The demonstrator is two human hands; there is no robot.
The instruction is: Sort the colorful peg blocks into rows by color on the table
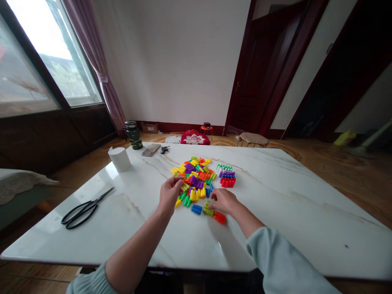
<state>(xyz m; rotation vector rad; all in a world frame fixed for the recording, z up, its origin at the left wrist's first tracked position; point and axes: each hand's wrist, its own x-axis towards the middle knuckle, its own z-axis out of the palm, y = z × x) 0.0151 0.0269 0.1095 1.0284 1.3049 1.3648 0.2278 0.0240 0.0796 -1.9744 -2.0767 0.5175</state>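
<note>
A loose pile of small plastic toy blocks (pixel 196 183) in yellow, orange, purple and green lies on the table. My left hand (pixel 170 194) is at the pile's left edge, fingers drawn together against the blocks; whatever they pinch is hidden. My right hand (pixel 225 200) hovers over the near right side, thumb and forefinger apart and curved. Just below its thumb lies a yellow-green block (pixel 208 209), with a red-orange block (pixel 219 217) beside it. A blue block (pixel 196 209) rests to their left. Beyond my right hand stand neat rows of joined blocks (pixel 227 176), coloured green, white, purple, blue and red.
Black-handled scissors (pixel 82 212) lie on the left of the marble-patterned table (pixel 275 212). Farther back are a white paper roll (pixel 119 159), a camouflage flask (pixel 133 135), a phone (pixel 151 150) and keys (pixel 164 150). A stool (pixel 253 139) stands past the far edge.
</note>
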